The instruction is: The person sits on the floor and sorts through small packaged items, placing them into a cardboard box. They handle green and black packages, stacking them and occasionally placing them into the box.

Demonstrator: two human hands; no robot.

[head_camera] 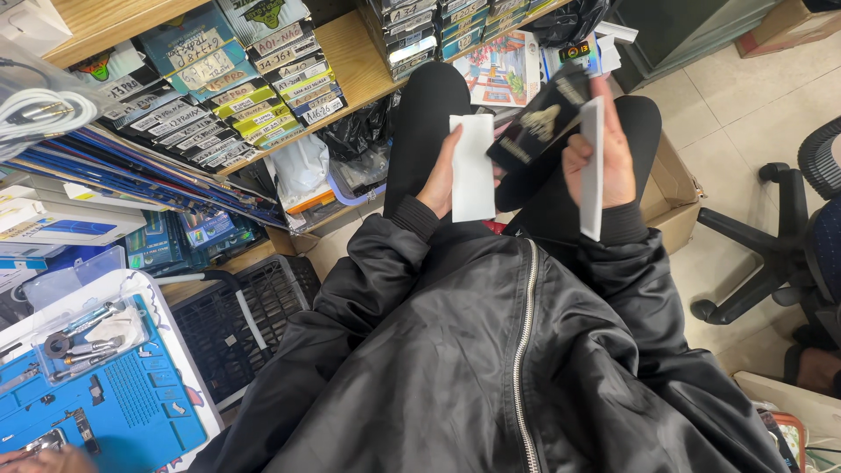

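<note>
White sheet (473, 168) sits flat in the left hand (438, 180), fingers closed behind it and thumb at its edge, so its plain face is turned up toward the eyes. Right beside it, the right hand (604, 153) is clamped on two things at once: a thin white card (593, 166) held edge-on along the palm, and a black packet (536, 130) with a gold print pinched at the fingertips, tilted toward the left hand as if freshly separated from its insert. Both hands hover over the lap, above the black jacket (491, 368). Just beyond the right hand, a cardboard box (674, 197) stands open on the floor; past the left hand, wooden shelves (350, 52) stacked with labelled packets
</note>
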